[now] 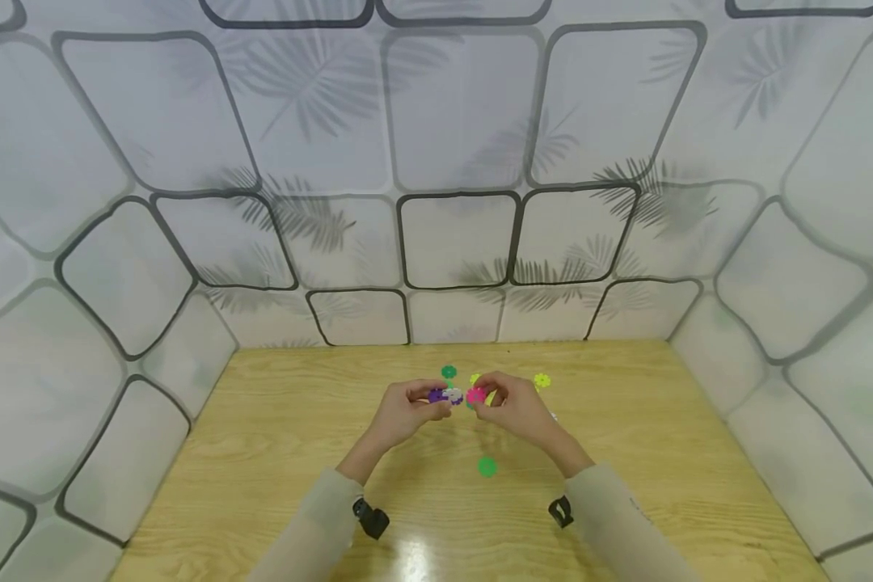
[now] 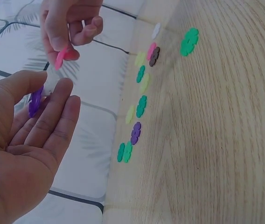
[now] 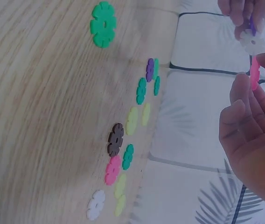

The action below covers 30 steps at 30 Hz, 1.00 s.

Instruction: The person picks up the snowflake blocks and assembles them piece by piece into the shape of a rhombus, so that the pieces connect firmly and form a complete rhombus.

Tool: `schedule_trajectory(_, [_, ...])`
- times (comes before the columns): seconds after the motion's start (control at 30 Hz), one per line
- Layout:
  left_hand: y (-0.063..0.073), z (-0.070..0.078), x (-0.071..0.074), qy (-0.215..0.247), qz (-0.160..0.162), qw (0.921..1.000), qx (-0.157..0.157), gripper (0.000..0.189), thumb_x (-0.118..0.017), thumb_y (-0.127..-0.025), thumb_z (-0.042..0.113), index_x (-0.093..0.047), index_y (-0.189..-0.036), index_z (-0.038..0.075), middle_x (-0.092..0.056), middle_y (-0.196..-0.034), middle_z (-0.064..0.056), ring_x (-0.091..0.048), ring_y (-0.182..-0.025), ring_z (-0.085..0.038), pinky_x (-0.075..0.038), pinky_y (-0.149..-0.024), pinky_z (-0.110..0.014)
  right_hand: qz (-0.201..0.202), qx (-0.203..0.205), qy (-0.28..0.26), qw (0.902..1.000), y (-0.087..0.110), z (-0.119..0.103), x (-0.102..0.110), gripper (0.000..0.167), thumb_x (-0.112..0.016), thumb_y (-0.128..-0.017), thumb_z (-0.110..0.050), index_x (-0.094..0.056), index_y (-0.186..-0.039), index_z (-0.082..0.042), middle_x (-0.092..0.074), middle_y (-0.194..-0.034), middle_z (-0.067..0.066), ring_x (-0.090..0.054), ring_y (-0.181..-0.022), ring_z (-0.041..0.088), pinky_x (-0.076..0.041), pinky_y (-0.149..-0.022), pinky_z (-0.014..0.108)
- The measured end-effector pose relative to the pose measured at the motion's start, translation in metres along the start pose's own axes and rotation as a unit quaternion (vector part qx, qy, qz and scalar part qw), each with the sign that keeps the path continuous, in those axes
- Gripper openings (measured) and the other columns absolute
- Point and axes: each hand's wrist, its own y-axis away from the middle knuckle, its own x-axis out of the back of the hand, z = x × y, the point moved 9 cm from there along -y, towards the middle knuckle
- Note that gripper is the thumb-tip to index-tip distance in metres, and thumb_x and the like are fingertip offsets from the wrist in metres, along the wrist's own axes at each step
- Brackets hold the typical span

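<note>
Above the wooden table, my left hand point(image 1: 404, 416) pinches a purple flower-shaped disc point(image 2: 35, 102) between thumb and fingers. A white flower-shaped disc point(image 3: 252, 42) is joined to the purple one and stands across it, facing the other hand. My right hand point(image 1: 518, 411) pinches a pink flower-shaped disc point(image 3: 254, 73) by its edge with thumb and forefinger. In the right wrist view the pink disc's edge is right at the white disc's rim. The two hands face each other, close together.
Loose notched discs lie on the wooden table point(image 1: 276, 453): a green disc point(image 1: 487, 466) nearer me, and a row beyond with a brown disc point(image 3: 115, 139), a white one point(image 3: 95, 205) and several teal, yellow, pink and purple ones. Patterned cloth walls point(image 1: 458, 242) stand around the table.
</note>
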Motion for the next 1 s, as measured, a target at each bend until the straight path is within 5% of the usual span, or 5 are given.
schedule_trajectory(0.4, [0.0017,0.002,-0.0035,0.004,-0.006,1.0,0.0,0.038,-0.075,-0.098,0.008,-0.068,-0.132,-0.006,-0.077,-0.114,-0.025,-0.076,-0.101,-0.046,-0.062,-0.093,-0.059,0.011,0.006,-0.005,0.9999,0.0005,-0.0036,-0.0003,0.034,-0.078,-0.09,-0.012,-0.071,-0.123,-0.005,-0.075,-0.103,0.006,-0.059,-0.074,0.014,-0.047,-0.055,0.023])
schedule_trajectory(0.87, [0.0045,0.0058,-0.0052,0.009,-0.018,0.9998,-0.008,0.038,-0.076,-0.098,0.009,-0.068,-0.133,-0.005,-0.077,-0.116,-0.023,-0.08,-0.094,-0.025,-0.062,-0.094,-0.058,0.015,0.008,-0.009,0.9998,-0.0005,-0.0021,-0.0036,0.031,-0.079,-0.091,-0.014,-0.072,-0.12,-0.005,-0.076,-0.101,0.005,-0.061,-0.072,0.014,-0.047,-0.053,0.022])
schedule_trajectory(1.0, [0.0048,0.0062,-0.0048,0.008,-0.017,0.9997,-0.013,0.039,-0.075,-0.098,0.009,-0.067,-0.133,-0.006,-0.077,-0.117,-0.023,-0.08,-0.095,-0.024,-0.065,-0.091,-0.048,0.015,0.004,-0.012,0.9998,-0.0005,-0.0026,-0.0045,0.031,-0.079,-0.092,-0.015,-0.072,-0.121,-0.006,-0.076,-0.102,0.005,-0.061,-0.072,0.013,-0.048,-0.054,0.023])
